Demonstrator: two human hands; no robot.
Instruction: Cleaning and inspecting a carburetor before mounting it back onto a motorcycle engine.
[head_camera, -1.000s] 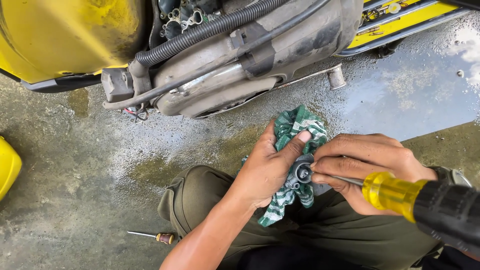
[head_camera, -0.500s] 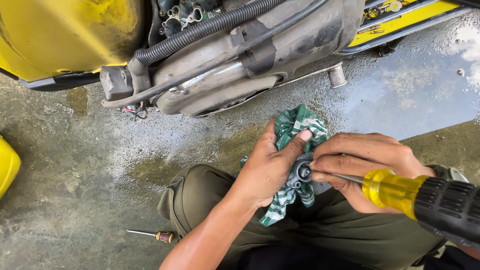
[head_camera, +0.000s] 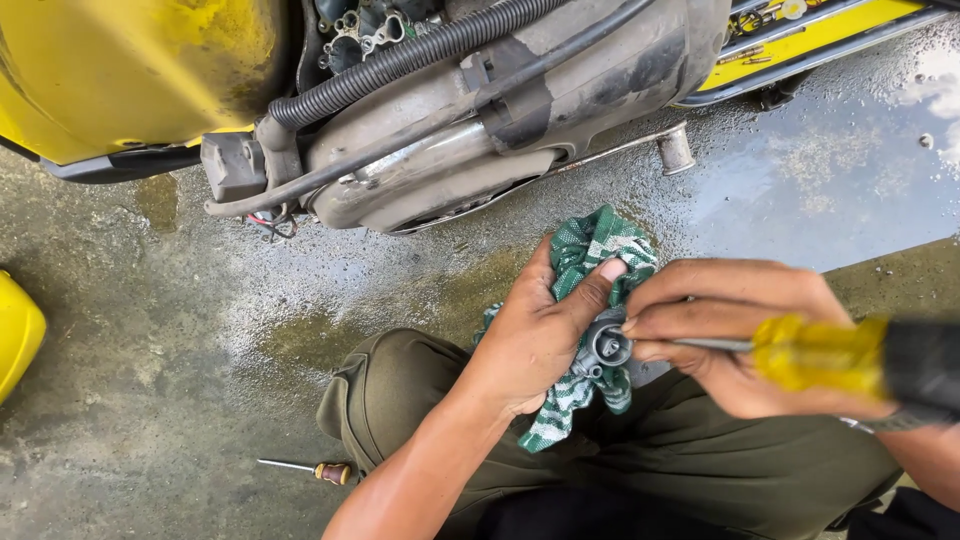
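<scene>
L hand (head_camera: 535, 335) grips rag-wrapped metal part (head_camera: 606, 345); R hand (head_camera: 735, 330) w/ screwdriver (head_camera: 830, 355).

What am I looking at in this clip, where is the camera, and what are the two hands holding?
The camera sits on a person's head and looks down at their own hands and their knees in olive trousers. The left hand cradles a small grey metal part wrapped in a green-and-white checked rag. The right hand grips a yellow-and-black-handled screwdriver, with its shaft pointed at that part. Above them is the underside of a yellow scooter: a grey engine casing and a black ribbed hose. The wet concrete floor also holds a small brown-handled screwdriver and, at the left edge, part of a yellow object.
</scene>
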